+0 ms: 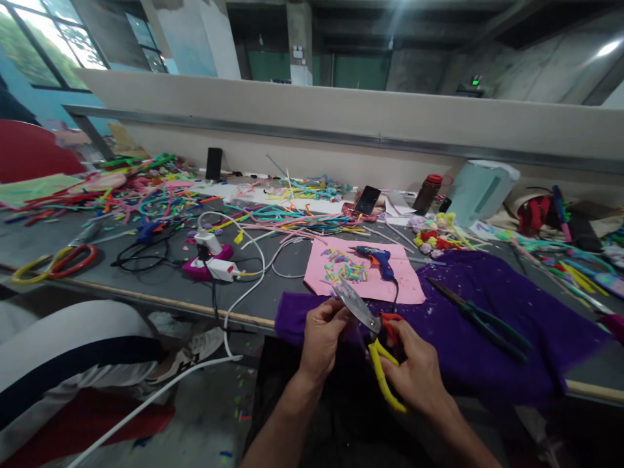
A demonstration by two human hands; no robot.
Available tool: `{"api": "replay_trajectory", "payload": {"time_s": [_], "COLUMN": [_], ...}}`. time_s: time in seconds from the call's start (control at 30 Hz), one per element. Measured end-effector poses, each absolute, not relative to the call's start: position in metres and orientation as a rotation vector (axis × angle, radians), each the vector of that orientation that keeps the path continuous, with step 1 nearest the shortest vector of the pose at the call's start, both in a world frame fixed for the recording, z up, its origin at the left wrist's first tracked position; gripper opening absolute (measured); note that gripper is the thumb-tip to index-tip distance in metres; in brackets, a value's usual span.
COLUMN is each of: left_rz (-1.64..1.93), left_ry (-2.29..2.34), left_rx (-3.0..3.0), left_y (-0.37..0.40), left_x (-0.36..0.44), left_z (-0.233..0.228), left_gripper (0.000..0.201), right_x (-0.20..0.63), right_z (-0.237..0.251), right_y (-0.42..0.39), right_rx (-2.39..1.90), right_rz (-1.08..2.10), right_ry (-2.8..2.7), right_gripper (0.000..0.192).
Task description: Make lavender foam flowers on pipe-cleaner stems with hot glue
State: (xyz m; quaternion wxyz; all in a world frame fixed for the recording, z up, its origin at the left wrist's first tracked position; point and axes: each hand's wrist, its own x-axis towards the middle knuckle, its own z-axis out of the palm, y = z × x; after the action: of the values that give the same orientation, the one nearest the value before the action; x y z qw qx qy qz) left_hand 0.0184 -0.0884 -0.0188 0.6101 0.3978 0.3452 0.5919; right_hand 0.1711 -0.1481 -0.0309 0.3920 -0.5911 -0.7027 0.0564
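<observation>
My right hand grips a pair of scissors with one red and one yellow handle, its blades apart and pointing up and left. Close by the blades, the fingers of my left hand are pinched together; what they hold is too small to make out. Just beyond lies a pink sheet with several short cut pieces in pastel colours. A blue glue gun rests on the same sheet. Right of it, long-nosed pliers with dark green handles lie on a purple cloth.
To the left stands a power strip with white chargers and cables. Another pair of scissors lies near the table edge. Coloured pipe cleaners spread along the back, beside a phone, bottle and pitcher. Another person's leg is at left.
</observation>
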Motion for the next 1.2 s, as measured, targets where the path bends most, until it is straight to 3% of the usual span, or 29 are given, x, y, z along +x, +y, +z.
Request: {"api": "replay_trajectory", "payload": {"time_s": [1.2], "left_rz": [1.346], "left_ry": [0.824], "left_rx": [0.886], "left_y": [-0.0887], "left_x": [0.0156], "left_z": [-0.0156], "left_gripper": [0.017], "right_x": [0.1780], "right_z": [-0.0296], "right_y": [-0.1496], "right_rx": [-1.443], "right_rz": [0.112], "right_ry": [-1.851], "right_gripper": [0.029]}}
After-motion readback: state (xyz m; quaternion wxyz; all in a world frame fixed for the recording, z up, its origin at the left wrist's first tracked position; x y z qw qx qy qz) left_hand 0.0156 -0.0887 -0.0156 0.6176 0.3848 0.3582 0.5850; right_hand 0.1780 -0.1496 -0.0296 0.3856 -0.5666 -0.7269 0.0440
